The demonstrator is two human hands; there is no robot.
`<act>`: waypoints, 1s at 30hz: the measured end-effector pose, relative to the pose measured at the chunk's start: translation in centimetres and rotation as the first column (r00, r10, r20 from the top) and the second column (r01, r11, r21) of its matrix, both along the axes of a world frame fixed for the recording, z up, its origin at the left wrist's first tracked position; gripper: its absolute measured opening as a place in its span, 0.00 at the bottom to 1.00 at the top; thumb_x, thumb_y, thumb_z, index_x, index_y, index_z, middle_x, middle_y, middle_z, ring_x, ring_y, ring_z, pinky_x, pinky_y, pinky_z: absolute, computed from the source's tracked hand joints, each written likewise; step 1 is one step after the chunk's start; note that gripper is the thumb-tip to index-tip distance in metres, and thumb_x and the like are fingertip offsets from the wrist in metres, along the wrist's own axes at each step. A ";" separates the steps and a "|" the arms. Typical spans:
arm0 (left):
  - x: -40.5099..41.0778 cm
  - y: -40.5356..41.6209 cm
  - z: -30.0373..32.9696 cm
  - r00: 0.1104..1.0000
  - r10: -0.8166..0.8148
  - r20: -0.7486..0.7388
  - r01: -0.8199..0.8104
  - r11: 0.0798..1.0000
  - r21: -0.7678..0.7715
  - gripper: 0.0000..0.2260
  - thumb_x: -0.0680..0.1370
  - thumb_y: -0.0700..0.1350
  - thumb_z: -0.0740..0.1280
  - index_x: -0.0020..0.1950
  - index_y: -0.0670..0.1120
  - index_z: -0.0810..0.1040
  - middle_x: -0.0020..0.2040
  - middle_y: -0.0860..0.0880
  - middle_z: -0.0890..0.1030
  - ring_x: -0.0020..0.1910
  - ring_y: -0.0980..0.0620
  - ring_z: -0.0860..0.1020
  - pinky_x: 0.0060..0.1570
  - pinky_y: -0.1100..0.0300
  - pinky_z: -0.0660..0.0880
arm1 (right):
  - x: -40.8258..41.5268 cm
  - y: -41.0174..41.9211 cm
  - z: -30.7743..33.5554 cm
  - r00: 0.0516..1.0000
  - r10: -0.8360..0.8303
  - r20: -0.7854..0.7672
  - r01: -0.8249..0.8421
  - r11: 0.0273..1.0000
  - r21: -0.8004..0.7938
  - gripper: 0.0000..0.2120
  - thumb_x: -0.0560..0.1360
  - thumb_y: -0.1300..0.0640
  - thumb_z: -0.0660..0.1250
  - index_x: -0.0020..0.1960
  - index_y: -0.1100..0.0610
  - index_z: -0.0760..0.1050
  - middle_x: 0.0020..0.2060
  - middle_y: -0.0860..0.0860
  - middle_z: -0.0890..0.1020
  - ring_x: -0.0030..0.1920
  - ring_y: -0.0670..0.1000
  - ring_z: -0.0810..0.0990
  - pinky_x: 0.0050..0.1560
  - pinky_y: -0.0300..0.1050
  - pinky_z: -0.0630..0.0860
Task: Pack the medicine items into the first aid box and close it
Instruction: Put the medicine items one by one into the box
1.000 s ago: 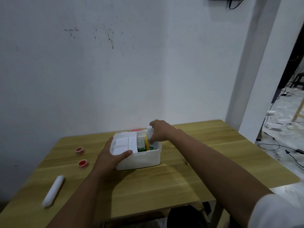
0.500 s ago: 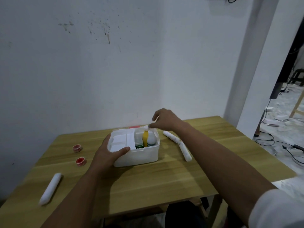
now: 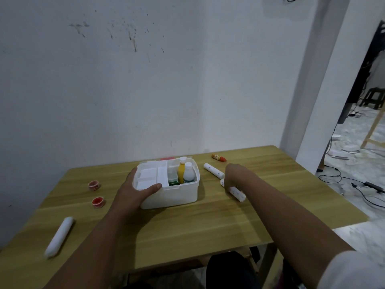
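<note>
The white first aid box (image 3: 177,193) stands open in the middle of the wooden table (image 3: 208,222). A white tray insert fills its left half. A yellow bottle (image 3: 180,172), a white bottle (image 3: 188,174) and a green pack stand in its right half. My left hand (image 3: 135,195) grips the box's front left corner, thumb over the rim. My right hand (image 3: 235,176) is down on a white roll (image 3: 236,191) to the right of the box, fingers closing around its far end. A second white roll (image 3: 213,170) lies just behind it.
A small orange tube with a red cap (image 3: 218,157) lies at the back right. Two small red-lidded pots (image 3: 94,185) (image 3: 98,202) sit left of the box. A long white roll (image 3: 59,236) lies near the front left edge. The table's right edge borders an open doorway with cables.
My right hand let go of the white bottle in the box, lifted out and moved right and down onto the nearer white roll. My left hand stayed on the box.
</note>
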State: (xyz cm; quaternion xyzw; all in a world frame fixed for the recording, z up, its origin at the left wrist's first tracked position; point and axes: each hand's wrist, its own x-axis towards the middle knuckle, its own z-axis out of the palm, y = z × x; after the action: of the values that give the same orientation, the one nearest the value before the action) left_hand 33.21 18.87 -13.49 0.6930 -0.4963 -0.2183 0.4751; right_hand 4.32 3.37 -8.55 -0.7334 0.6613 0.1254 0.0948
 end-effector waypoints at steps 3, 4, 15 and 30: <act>0.2 -0.2 -0.1 1.000 -0.002 -0.005 0.002 1.000 0.001 0.48 0.65 0.63 0.78 0.80 0.58 0.61 0.76 0.52 0.70 0.69 0.48 0.70 0.57 0.51 0.73 | 0.6 0.2 0.3 0.996 0.058 0.065 -0.061 0.997 0.046 0.29 0.73 0.52 0.77 0.71 0.54 0.71 0.58 0.56 0.82 0.56 0.56 0.84 0.59 0.53 0.81; 0.2 -0.2 -0.1 1.000 -0.007 -0.007 0.007 1.000 -0.001 0.48 0.64 0.65 0.78 0.80 0.58 0.61 0.76 0.53 0.70 0.68 0.49 0.71 0.55 0.52 0.73 | 0.9 0.2 0.3 0.992 0.098 0.079 -0.101 0.994 0.038 0.30 0.74 0.52 0.75 0.73 0.51 0.68 0.58 0.58 0.82 0.56 0.56 0.84 0.60 0.53 0.81; 0.2 0.1 0.0 1.000 0.003 -0.029 -0.004 1.000 -0.022 0.49 0.63 0.65 0.79 0.79 0.60 0.61 0.75 0.56 0.70 0.64 0.54 0.69 0.58 0.53 0.74 | 4.3 -3.0 -0.5 0.965 0.172 0.199 -0.117 0.958 -0.262 0.15 0.73 0.48 0.74 0.41 0.54 0.69 0.41 0.51 0.77 0.44 0.53 0.79 0.38 0.45 0.73; 0.4 0.2 0.1 1.000 0.008 -0.025 -0.007 1.000 0.011 0.51 0.60 0.69 0.78 0.79 0.62 0.60 0.75 0.57 0.69 0.65 0.53 0.70 0.58 0.52 0.75 | 5.2 -4.4 -0.4 0.908 0.222 0.354 -0.116 0.948 -0.298 0.24 0.72 0.52 0.72 0.66 0.56 0.74 0.60 0.55 0.82 0.58 0.58 0.81 0.51 0.48 0.77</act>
State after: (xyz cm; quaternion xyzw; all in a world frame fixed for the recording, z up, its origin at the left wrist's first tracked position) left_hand 33.61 19.03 -13.35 0.6946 -0.4865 -0.2279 0.4785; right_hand 9.49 -1.05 -8.98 -0.8047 0.5741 -0.1038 0.1100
